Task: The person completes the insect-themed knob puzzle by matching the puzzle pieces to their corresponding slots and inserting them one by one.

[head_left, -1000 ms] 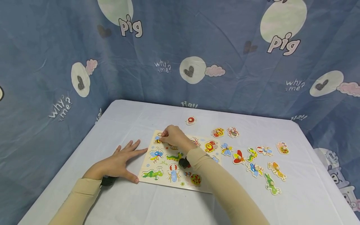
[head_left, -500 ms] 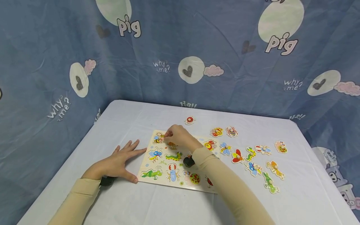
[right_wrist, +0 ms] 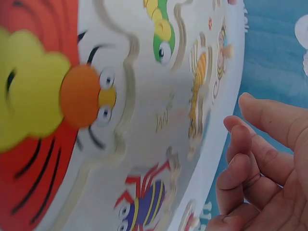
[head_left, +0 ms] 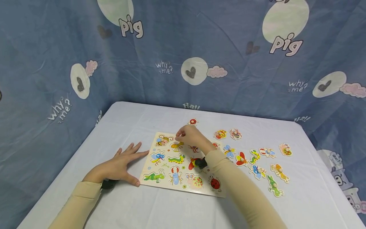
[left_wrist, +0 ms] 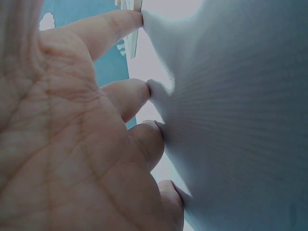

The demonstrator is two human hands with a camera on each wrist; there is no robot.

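Observation:
The left hand (head_left: pixel 118 166) lies on the white cloth with its fingers spread, fingertips right at the left edge of a wooden insect puzzle board (head_left: pixel 164 184). In the left wrist view, the fingertips (left_wrist: pixel 139 91) press on the cloth. A bee piece (head_left: pixel 162 141) sits at the board's upper-left corner, its knob showing in the right wrist view. Just right of it, over the board's back edge, hovers the right hand (head_left: pixel 193 136). Its fingers (right_wrist: pixel 269 159) are loosely bent with nothing between them. The right forearm hides part of the board's right side.
Several knobbed insect pieces lie right of the board, among them a red butterfly (head_left: pixel 241 159), a green grasshopper (head_left: pixel 275 186) and a stag beetle (head_left: pixel 267 152). A red ladybug piece (head_left: pixel 193 121) lies behind the board. A blue printed curtain (head_left: pixel 160 86) hangs behind the table.
The right hand has let go of the bee piece at the board's upper-left corner and moved right, away from it. The left hand has stayed in place.

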